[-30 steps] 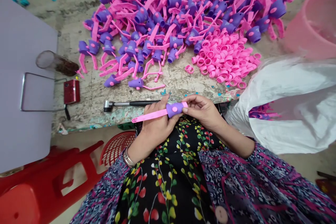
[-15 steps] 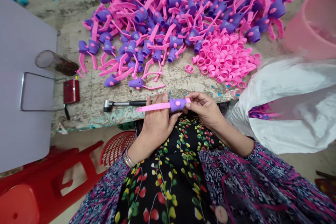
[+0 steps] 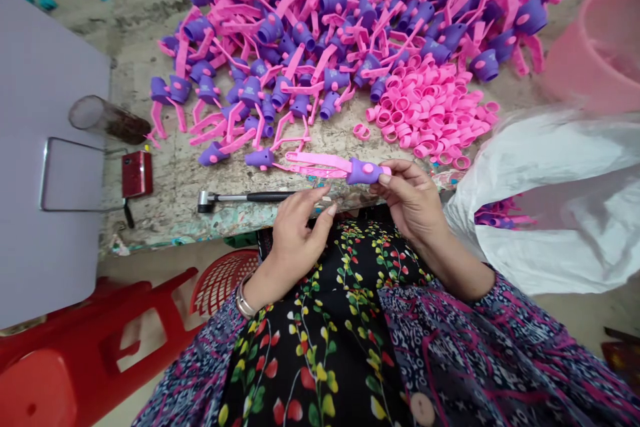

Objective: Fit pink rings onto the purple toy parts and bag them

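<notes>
Between the thumb and fingers of my right hand (image 3: 413, 197) is a purple plastic piece with long pink arms (image 3: 364, 171), gripped at its pink-ringed right end. Its arms point left over the table edge. My left hand (image 3: 300, 223) is open just below those arms, fingers apart and holding nothing. Left of that hand lies a hammer-like tool (image 3: 240, 197) with a metal head and black handle. Beyond my hands spreads a big pile of similar purple and pink pieces (image 3: 300, 33). A heap of pink rings (image 3: 430, 110) sits at its right front.
A white sack (image 3: 560, 257) holding similar pieces stands at right, below a pink tub (image 3: 610, 47). Leftward are a glass tumbler (image 3: 107, 120) on its side, a red box-like device (image 3: 137, 173) and a pale panel (image 3: 50, 147). Red plastic chairs (image 3: 165, 320) stand below left.
My right hand has moved right and up with the purple and pink piece. My left hand has let go of it and lies apart, and the piece's two pink arms now show separately.
</notes>
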A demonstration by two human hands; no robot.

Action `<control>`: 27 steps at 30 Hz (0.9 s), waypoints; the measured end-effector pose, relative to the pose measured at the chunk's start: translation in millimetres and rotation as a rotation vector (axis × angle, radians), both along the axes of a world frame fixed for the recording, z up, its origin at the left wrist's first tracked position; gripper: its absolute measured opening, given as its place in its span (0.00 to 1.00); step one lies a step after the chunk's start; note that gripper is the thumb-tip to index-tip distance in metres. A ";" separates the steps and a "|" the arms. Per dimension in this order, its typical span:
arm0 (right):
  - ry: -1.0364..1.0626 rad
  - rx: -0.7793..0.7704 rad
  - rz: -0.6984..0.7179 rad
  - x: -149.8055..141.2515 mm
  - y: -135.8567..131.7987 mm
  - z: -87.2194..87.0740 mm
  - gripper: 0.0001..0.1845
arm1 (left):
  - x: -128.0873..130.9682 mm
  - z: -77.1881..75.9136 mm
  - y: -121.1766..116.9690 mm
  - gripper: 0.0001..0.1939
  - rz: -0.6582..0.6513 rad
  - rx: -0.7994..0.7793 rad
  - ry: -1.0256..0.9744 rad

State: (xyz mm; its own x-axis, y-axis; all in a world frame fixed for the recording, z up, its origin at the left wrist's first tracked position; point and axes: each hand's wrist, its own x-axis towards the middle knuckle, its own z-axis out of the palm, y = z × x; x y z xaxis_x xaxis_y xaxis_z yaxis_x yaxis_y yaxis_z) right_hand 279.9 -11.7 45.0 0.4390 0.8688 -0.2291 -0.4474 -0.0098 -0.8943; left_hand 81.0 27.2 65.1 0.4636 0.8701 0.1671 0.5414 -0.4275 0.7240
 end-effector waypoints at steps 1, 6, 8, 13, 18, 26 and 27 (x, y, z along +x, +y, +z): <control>-0.021 0.012 0.007 1.3 -0.5 1.9 0.11 | 0.6 0.0 -0.1 0.16 0.025 -0.122 -0.060; -0.189 0.069 0.103 4.0 -7.1 11.3 0.14 | 3.5 -0.8 2.6 0.20 0.002 -0.832 -0.413; -0.269 0.088 0.166 3.0 -10.4 14.3 0.14 | 4.1 -1.1 4.0 0.23 -0.062 -1.017 -0.503; -0.421 0.186 0.269 5.1 -14.7 21.5 0.11 | 4.4 0.2 7.6 0.27 -0.131 -1.241 -0.597; -0.562 0.264 0.361 13.7 -16.0 26.6 0.08 | 6.8 1.9 9.3 0.30 -0.156 -1.303 -0.619; -0.695 0.302 0.492 10.3 -16.5 22.4 0.09 | 1.9 1.3 9.2 0.25 -0.223 -1.266 -0.565; -0.685 0.296 0.492 9.7 -16.4 21.1 0.09 | 0.1 0.6 9.3 0.23 -0.222 -1.273 -0.577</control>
